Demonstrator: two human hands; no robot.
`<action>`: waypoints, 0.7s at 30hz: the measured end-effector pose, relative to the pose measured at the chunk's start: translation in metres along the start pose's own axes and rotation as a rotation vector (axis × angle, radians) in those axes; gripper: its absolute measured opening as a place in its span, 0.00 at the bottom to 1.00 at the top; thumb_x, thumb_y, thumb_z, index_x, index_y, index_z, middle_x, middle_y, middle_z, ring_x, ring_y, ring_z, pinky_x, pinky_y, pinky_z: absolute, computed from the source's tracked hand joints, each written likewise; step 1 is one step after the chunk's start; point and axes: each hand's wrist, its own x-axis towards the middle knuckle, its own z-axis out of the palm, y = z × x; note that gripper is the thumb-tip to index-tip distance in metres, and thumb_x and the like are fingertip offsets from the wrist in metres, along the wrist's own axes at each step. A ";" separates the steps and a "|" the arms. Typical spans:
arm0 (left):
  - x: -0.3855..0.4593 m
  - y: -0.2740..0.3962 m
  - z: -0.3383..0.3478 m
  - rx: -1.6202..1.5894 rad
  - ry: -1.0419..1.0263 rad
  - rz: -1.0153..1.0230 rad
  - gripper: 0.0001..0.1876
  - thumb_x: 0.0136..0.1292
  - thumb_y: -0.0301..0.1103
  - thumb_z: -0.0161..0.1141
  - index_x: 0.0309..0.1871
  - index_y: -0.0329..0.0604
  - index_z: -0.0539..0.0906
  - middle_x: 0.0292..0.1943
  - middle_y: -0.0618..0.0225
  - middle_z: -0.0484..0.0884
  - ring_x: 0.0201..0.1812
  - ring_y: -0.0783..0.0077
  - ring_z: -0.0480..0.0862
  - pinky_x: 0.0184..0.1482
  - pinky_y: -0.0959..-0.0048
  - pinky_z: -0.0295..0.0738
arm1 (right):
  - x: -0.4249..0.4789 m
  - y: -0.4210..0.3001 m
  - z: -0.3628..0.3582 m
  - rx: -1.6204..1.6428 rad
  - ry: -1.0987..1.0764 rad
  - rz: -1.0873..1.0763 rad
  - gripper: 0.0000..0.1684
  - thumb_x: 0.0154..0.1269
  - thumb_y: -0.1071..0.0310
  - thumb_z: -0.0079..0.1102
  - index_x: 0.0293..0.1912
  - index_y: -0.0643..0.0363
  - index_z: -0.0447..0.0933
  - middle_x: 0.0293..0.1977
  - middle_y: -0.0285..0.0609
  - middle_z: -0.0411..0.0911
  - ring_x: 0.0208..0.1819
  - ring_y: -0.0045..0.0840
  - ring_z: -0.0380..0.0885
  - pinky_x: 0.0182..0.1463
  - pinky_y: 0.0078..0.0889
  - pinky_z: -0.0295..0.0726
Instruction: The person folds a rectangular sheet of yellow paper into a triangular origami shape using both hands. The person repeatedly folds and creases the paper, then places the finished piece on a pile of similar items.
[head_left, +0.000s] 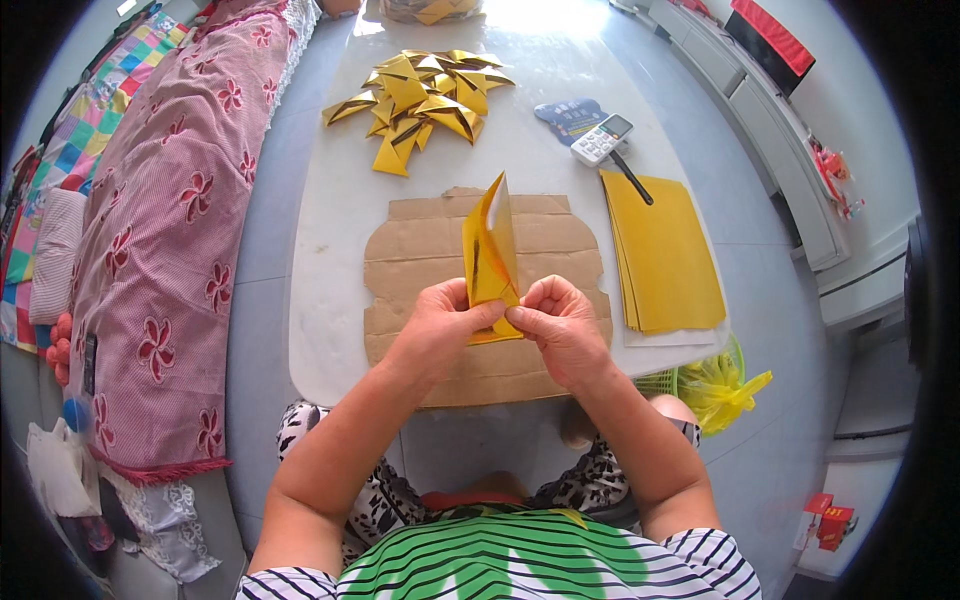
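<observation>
Between my two hands is a sheet of gold foil paper (489, 255), partly folded, its pointed upper end standing up and bowed open. My left hand (448, 319) grips its lower left side, thumb across the front. The lower right corner is pinched between the thumb and fingers of my right hand (559, 324). Both hands are above a flattened piece of brown cardboard (420, 247) on the white table (330, 225). Beyond the cardboard lies a heap of folded gold paper pieces (420, 101). A stack of flat gold paper sheets (664, 255) rests to the right.
A white keypad phone (602, 140) and a black pen-like stick (634, 180) lie near a blue card (562, 116). At the table's far end stands a container (431, 9). A green basket with a yellow plastic bag (720, 390) is by my right knee. A pink-covered sofa (180, 225) runs along the left.
</observation>
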 end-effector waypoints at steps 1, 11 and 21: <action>0.000 -0.001 0.000 -0.025 0.010 0.000 0.13 0.66 0.30 0.66 0.51 0.35 0.84 0.45 0.65 0.86 0.45 0.74 0.84 0.53 0.71 0.78 | 0.000 0.000 0.001 -0.015 0.000 -0.005 0.10 0.64 0.72 0.68 0.40 0.57 0.74 0.33 0.33 0.79 0.35 0.15 0.77 0.39 0.19 0.77; 0.006 -0.007 -0.007 -0.134 0.130 0.067 0.09 0.65 0.26 0.65 0.47 0.37 0.85 0.45 0.64 0.87 0.46 0.71 0.84 0.55 0.69 0.77 | -0.003 0.000 0.006 -0.198 -0.080 0.073 0.10 0.70 0.65 0.63 0.44 0.61 0.78 0.34 0.35 0.82 0.35 0.16 0.79 0.39 0.20 0.77; 0.005 -0.010 -0.003 -0.206 0.162 0.093 0.08 0.65 0.27 0.65 0.45 0.35 0.84 0.41 0.65 0.86 0.42 0.73 0.85 0.50 0.71 0.79 | -0.004 0.000 0.008 -0.127 -0.027 0.067 0.08 0.69 0.65 0.65 0.39 0.60 0.79 0.31 0.37 0.83 0.32 0.16 0.79 0.38 0.20 0.77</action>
